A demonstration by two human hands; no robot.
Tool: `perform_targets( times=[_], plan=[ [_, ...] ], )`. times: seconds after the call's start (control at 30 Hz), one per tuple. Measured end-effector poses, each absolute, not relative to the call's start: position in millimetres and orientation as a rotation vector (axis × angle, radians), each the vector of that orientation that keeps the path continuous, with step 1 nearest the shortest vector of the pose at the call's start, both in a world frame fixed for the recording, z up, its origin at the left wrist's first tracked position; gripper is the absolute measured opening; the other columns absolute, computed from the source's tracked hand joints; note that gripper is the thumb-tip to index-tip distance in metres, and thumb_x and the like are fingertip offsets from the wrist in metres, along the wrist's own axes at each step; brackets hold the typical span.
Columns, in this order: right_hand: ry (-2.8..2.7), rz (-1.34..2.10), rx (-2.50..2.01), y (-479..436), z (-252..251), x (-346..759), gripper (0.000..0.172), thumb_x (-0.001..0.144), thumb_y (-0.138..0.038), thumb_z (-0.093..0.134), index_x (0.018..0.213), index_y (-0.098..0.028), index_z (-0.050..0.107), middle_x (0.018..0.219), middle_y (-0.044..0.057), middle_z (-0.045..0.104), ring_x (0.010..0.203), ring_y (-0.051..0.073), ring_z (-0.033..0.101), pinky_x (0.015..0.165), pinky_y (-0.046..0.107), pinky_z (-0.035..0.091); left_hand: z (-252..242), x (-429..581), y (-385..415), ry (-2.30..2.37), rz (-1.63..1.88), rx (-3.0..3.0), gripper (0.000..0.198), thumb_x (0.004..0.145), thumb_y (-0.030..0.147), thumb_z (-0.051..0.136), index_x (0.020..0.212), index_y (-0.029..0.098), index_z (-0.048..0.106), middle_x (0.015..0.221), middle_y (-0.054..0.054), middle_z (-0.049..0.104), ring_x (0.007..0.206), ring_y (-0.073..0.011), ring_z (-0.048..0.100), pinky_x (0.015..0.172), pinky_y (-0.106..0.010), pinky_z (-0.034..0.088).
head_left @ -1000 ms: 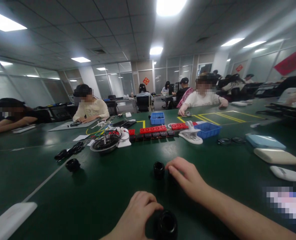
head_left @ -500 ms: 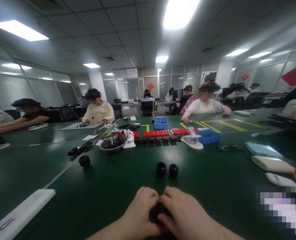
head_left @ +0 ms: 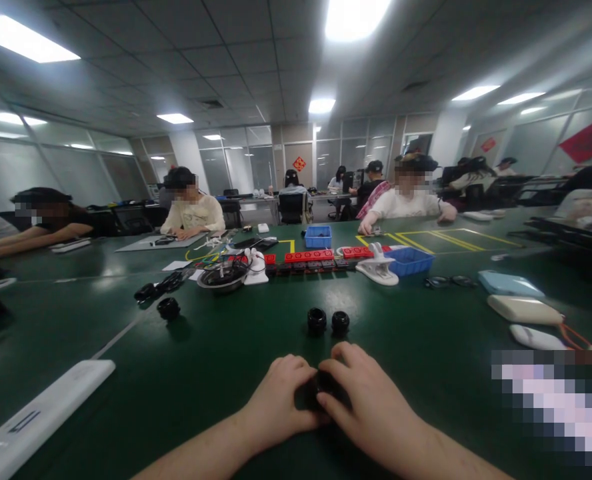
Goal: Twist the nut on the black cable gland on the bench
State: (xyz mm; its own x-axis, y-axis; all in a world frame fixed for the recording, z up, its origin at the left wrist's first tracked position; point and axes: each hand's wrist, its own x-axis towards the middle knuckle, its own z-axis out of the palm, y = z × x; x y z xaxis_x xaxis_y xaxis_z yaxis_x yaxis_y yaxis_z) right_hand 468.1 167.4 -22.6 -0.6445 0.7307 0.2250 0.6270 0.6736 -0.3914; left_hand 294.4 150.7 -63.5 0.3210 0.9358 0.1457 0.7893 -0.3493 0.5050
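Observation:
Both my hands meet low in the middle of the green table (head_left: 236, 347). My left hand (head_left: 279, 400) and my right hand (head_left: 366, 400) are closed around a small black round part (head_left: 321, 388), mostly hidden between the fingers. Just beyond them stand two black ring-shaped parts (head_left: 317, 321) (head_left: 341, 323), side by side and untouched. Another black ring part (head_left: 169, 308) lies further left.
A white flat device (head_left: 41, 417) lies at the near left. White, cream and blue cases (head_left: 523, 309) sit at the right. A metal bowl (head_left: 223, 277), red and black blocks (head_left: 309, 261), a white clamp (head_left: 377, 270) and blue bins (head_left: 410, 261) lie mid-table. Several people sit around the far side.
My right hand left a black ring beside the first one and came back to my left hand. Both now close on the black part together.

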Motion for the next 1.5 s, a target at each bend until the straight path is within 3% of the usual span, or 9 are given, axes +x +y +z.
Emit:
perform_targets(
  times=[0.2, 0.53, 0.77, 0.9, 0.97, 1.03, 1.17, 1.33, 1.5],
  plan=[
    [-2.581, 0.475, -0.940, 164, -15, 468, 0.018, 0.082, -0.021, 0.055, 0.098, -0.023, 0.062, 0.090, 0.004, 0.048, 0.083, 0.019, 0.045, 0.073, 0.033, 0.038, -64, 291, 153, 1.491, 0.566, 2.255, 0.023, 0.068, 0.029, 0.070, 0.086, 0.020, 0.059, 0.086, 0.001, 0.055, 0.081, -0.0167, 0.048, 0.075, -0.028, 0.036],
    [-2.686, 0.371, -0.666, 167, -15, 472, 0.020, 0.084, -0.019, 0.050, 0.067, -0.016, 0.061, 0.075, 0.003, 0.046, 0.072, 0.016, 0.040, 0.063, 0.030, 0.030, -65, 289, 155, 1.408, 0.513, 2.313, 0.027, 0.066, 0.035, 0.072, 0.083, 0.019, 0.059, 0.082, 0.003, 0.056, 0.078, -0.0158, 0.049, 0.072, -0.027, 0.033],
    [-2.718, 0.185, -0.897, 177, -13, 477, 0.034, 0.089, -0.026, 0.045, 0.061, -0.016, 0.062, 0.074, 0.004, 0.048, 0.071, 0.017, 0.041, 0.063, 0.032, 0.031, -65, 288, 156, 1.397, 0.541, 2.293, 0.031, 0.063, 0.037, 0.076, 0.083, 0.020, 0.060, 0.079, 0.003, 0.055, 0.078, -0.0157, 0.049, 0.072, -0.027, 0.033],
    [-2.716, 0.139, -1.018, 189, -16, 482, 0.027, 0.090, -0.035, 0.044, 0.090, -0.021, 0.068, 0.099, 0.009, 0.054, 0.088, 0.024, 0.047, 0.073, 0.039, 0.037, -64, 288, 155, 1.375, 0.527, 2.286, 0.037, 0.060, 0.040, 0.077, 0.087, 0.021, 0.060, 0.082, 0.003, 0.056, 0.080, -0.0165, 0.050, 0.073, -0.028, 0.033],
    [-2.684, 0.180, -0.985, 194, -18, 485, 0.034, 0.090, -0.038, 0.044, 0.115, -0.022, 0.057, 0.121, 0.012, 0.047, 0.104, 0.028, 0.044, 0.083, 0.045, 0.036, -64, 288, 154, 1.381, 0.513, 2.286, 0.037, 0.060, 0.041, 0.077, 0.086, 0.020, 0.059, 0.083, 0.002, 0.056, 0.081, -0.0170, 0.050, 0.074, -0.029, 0.033],
    [-2.632, 0.227, -0.971, 196, -17, 487, 0.041, 0.089, -0.039, 0.045, 0.124, -0.019, 0.049, 0.127, 0.013, 0.043, 0.111, 0.029, 0.040, 0.090, 0.047, 0.034, -64, 288, 153, 1.392, 0.491, 2.287, 0.037, 0.061, 0.041, 0.076, 0.086, 0.020, 0.058, 0.083, 0.002, 0.056, 0.081, -0.0170, 0.050, 0.074, -0.029, 0.033],
    [-2.582, 0.369, -1.011, 191, -11, 486, 0.028, 0.084, -0.029, 0.054, 0.108, -0.016, 0.059, 0.103, 0.009, 0.056, 0.094, 0.023, 0.050, 0.082, 0.038, 0.041, -62, 288, 152, 1.393, 0.465, 2.280, 0.037, 0.062, 0.039, 0.076, 0.087, 0.020, 0.057, 0.084, 0.002, 0.056, 0.081, -0.0171, 0.049, 0.074, -0.028, 0.033],
    [-2.669, 0.479, -1.020, 176, -12, 475, 0.016, 0.077, -0.023, 0.063, 0.091, -0.017, 0.063, 0.085, 0.004, 0.057, 0.079, 0.021, 0.051, 0.068, 0.033, 0.042, -64, 288, 153, 1.381, 0.487, 2.291, 0.044, 0.060, 0.041, 0.077, 0.094, 0.022, 0.056, 0.084, 0.003, 0.055, 0.079, -0.0165, 0.049, 0.072, -0.028, 0.032],
    [-2.646, 0.504, -1.023, 173, -20, 472, 0.012, 0.077, -0.019, 0.063, 0.089, -0.018, 0.063, 0.082, 0.003, 0.056, 0.078, 0.019, 0.050, 0.067, 0.030, 0.041, -64, 288, 153, 1.366, 0.447, 2.347, 0.043, 0.063, 0.047, 0.074, 0.095, 0.023, 0.058, 0.084, 0.003, 0.054, 0.081, -0.0169, 0.049, 0.071, -0.028, 0.031]
  ],
)
